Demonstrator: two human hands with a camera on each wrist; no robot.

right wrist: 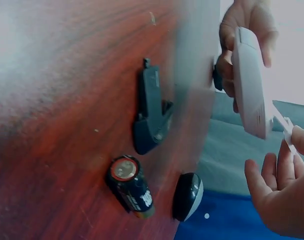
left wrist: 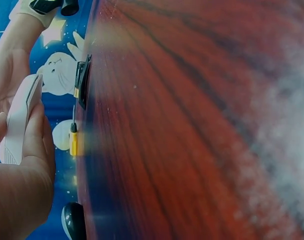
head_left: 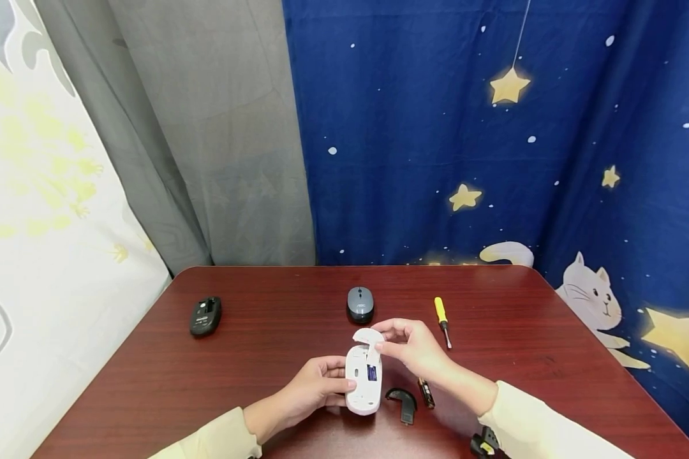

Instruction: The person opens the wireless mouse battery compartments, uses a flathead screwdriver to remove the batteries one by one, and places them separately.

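Note:
My left hand (head_left: 312, 389) grips a white computer mouse (head_left: 363, 392) by its side, underside facing up. A dark blue battery (head_left: 372, 372) shows in the slot of that mouse. Between thumb and fingers, my right hand (head_left: 418, 347) pinches a white curved battery cover (head_left: 369, 336) with a narrow tongue. The cover is tilted at the mouse's far end, its tongue reaching toward the battery slot. In the right wrist view, the white mouse (right wrist: 251, 85) is raised above the tabletop, and the cover (right wrist: 287, 131) stands out at an angle from its end.
On the dark red table (head_left: 275, 306), a black curved cover (head_left: 404, 403) and a black battery (head_left: 427, 393) lie near my right forearm. A yellow-handled screwdriver (head_left: 441, 313) lies farther back. A grey-and-black mouse (head_left: 360, 305) sits behind my hands; an overturned black mouse (head_left: 205, 316) lies left.

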